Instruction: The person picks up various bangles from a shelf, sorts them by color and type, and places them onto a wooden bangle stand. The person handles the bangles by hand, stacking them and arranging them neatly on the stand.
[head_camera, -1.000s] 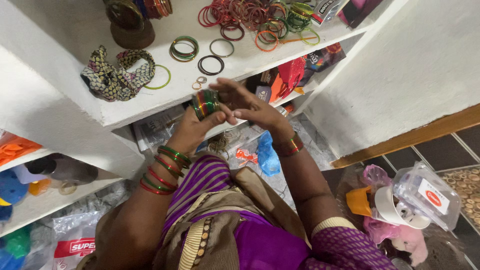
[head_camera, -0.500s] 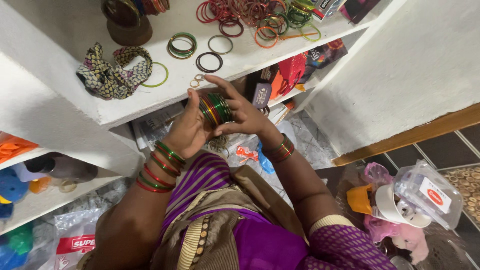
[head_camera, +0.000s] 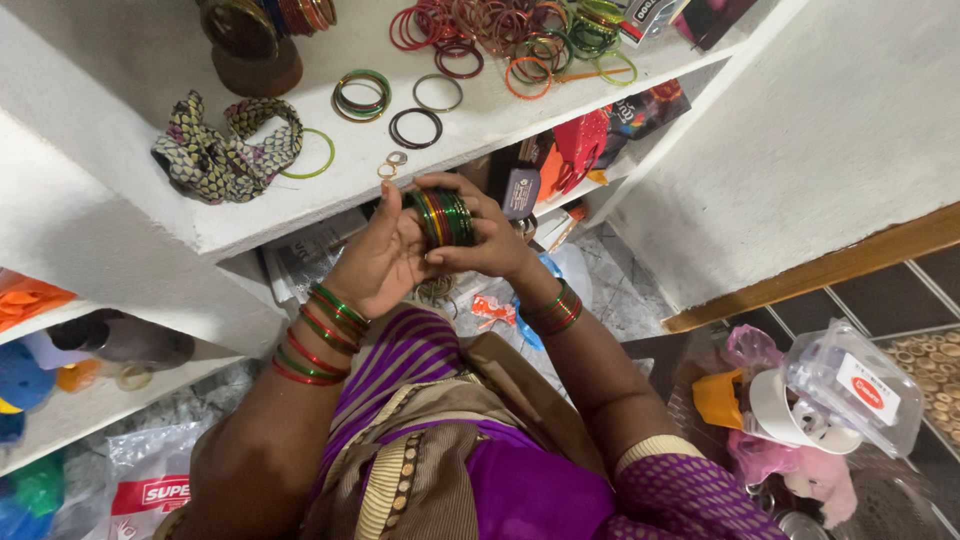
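Fingers (head_camera: 470, 190) of the right hand (head_camera: 490, 240) curl tight around a stack of green and red bangles (head_camera: 443, 216), while the left hand (head_camera: 385, 255) cups it from the other side, just below the white shelf (head_camera: 300, 205) edge, near two small rings (head_camera: 392, 164).

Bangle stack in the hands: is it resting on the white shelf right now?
No, the bangle stack is held between the left hand and right hand, in front of the white shelf edge.
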